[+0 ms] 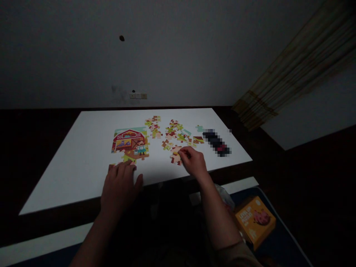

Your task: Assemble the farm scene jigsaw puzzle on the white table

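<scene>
Thin jigsaw pieces like these probably handle best by their cut edges, with the printed face left uncovered so the picture and the tabs can be read. At the pale pink jigsaw pieces (175, 159) on the near part of the counter (69, 167), a light pinch and a level lift would suit; dragging sideways could nudge neighbouring pieces or bend a tab. Where a tab meets a socket, straight downward pressure is safer than pushing from the side. The left hand (121, 181) is well placed to steady the joined barn section (130, 142), provided its fingers bear down lightly and do not spread the seams.

The right hand (194, 162) reaches in with its wrist bent inward, thumb and forefinger brought together at the right edge of the pink pieces; whether they grip one or merely touch it, I cannot tell. The left hand lies palm down, loosely spread and grasping nothing visible, its fingertips over the green-edged pieces (129, 158) just below the barn and its thumb held apart. Both forearms come up from the near side, with the loose jigsaw pieces (182, 137) scattered beyond the right hand.
</scene>
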Demonstrator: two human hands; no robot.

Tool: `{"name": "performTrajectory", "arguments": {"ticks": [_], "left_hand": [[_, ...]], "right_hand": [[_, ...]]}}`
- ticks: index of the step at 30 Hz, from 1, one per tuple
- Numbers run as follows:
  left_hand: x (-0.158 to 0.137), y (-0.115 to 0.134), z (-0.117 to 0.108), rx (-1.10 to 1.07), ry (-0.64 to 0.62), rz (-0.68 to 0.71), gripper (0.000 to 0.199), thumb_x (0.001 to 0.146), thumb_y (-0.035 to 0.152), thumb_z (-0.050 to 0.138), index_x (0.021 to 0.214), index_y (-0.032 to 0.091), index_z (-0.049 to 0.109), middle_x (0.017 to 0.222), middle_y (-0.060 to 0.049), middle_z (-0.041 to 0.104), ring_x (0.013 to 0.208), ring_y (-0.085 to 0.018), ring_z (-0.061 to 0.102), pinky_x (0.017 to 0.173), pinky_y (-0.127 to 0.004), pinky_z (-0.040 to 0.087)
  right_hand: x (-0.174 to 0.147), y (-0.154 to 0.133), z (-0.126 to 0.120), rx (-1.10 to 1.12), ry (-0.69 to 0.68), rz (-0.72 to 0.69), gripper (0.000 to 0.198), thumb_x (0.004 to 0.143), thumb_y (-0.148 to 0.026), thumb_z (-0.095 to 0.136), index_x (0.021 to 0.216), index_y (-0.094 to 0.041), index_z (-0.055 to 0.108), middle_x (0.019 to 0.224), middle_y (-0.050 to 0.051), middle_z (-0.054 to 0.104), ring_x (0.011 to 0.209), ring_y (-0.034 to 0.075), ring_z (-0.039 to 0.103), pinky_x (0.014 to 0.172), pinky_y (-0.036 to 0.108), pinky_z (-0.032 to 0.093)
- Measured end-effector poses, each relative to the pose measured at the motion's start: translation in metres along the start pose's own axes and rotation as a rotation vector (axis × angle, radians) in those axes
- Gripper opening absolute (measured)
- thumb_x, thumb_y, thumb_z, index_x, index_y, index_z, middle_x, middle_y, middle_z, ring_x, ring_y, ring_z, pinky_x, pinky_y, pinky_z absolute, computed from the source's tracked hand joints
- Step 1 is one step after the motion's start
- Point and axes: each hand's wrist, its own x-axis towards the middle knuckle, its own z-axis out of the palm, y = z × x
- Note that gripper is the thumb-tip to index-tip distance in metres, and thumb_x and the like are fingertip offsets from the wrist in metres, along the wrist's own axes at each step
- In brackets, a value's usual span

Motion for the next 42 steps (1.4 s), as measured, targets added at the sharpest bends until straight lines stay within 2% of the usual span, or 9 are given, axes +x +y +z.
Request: {"name": "performTrajectory", "arguments": {"ticks": [9, 18, 21, 24, 26, 33, 42], "left_hand": [[0.0021, -0.0017, 0.0035, 0.020, -0.041, 0.010, 0.033, 0.088, 0.032, 0.050, 0.111, 0.010, 0.058, 0.121, -0.020, 0.055, 0.115, -0.037, 0.046, 0.101, -0.054, 0.037], [0.0045, -0.0037, 0.0064, -0.013, -0.038, -0.008, 0.030, 0.086, 0.031, 0.053, 0.112, 0.017, 0.056, 0.122, -0.018, 0.054, 0.117, -0.037, 0.047, 0.100, -0.056, 0.039], [0.0051, -0.0038, 0.0071, -0.025, -0.034, -0.015, 0.029, 0.085, 0.030, 0.053, 0.111, 0.018, 0.057, 0.120, -0.018, 0.054, 0.117, -0.037, 0.047, 0.097, -0.057, 0.041], [0.0058, -0.0034, 0.0073, -0.040, -0.040, -0.028, 0.030, 0.084, 0.032, 0.053, 0.110, 0.018, 0.057, 0.120, -0.018, 0.055, 0.117, -0.038, 0.047, 0.093, -0.057, 0.044], [0.0061, -0.0033, 0.0077, -0.046, -0.046, -0.037, 0.030, 0.084, 0.033, 0.053, 0.110, 0.017, 0.058, 0.120, -0.019, 0.054, 0.116, -0.038, 0.047, 0.093, -0.056, 0.044], [0.0055, -0.0036, 0.0090, 0.003, -0.033, -0.020, 0.028, 0.085, 0.032, 0.052, 0.109, 0.018, 0.057, 0.120, -0.018, 0.055, 0.115, -0.036, 0.048, 0.098, -0.058, 0.040], [0.0054, -0.0019, 0.0062, 0.030, -0.049, -0.029, 0.028, 0.086, 0.032, 0.051, 0.110, 0.018, 0.056, 0.121, -0.017, 0.056, 0.116, -0.036, 0.049, 0.101, -0.058, 0.037]], "right_hand": [[0.0027, 0.0072, 0.0016, -0.010, 0.029, -0.068, 0.018, 0.092, -0.034, 0.051, 0.097, -0.025, 0.066, 0.093, 0.003, 0.070, 0.081, 0.021, 0.065, 0.075, 0.035, 0.050], [0.0016, 0.0003, -0.0035, 0.023, 0.017, -0.086, 0.018, 0.088, -0.031, 0.053, 0.101, -0.027, 0.065, 0.095, 0.005, 0.069, 0.082, 0.021, 0.065, 0.076, 0.037, 0.053], [0.0015, -0.0008, -0.0059, 0.018, -0.052, -0.138, 0.023, 0.088, -0.027, 0.051, 0.108, -0.030, 0.063, 0.104, 0.004, 0.068, 0.096, 0.022, 0.064, 0.086, 0.040, 0.052], [0.0033, -0.0021, -0.0077, -0.026, -0.157, -0.224, 0.030, 0.089, -0.025, 0.050, 0.117, -0.032, 0.061, 0.117, 0.002, 0.065, 0.116, 0.024, 0.055, 0.101, 0.047, 0.044], [0.0051, -0.0025, -0.0081, -0.066, -0.189, -0.246, 0.032, 0.088, -0.025, 0.052, 0.119, -0.033, 0.060, 0.121, 0.001, 0.064, 0.123, 0.025, 0.050, 0.105, 0.050, 0.039], [0.0075, 0.0010, -0.0061, -0.022, -0.117, -0.224, 0.025, 0.089, -0.025, 0.051, 0.110, -0.030, 0.064, 0.111, 0.003, 0.066, 0.110, 0.023, 0.057, 0.100, 0.045, 0.044], [0.0080, 0.0005, -0.0050, -0.010, -0.117, -0.214, 0.020, 0.089, -0.024, 0.052, 0.103, -0.029, 0.065, 0.104, 0.003, 0.067, 0.103, 0.023, 0.058, 0.095, 0.043, 0.047]]}}
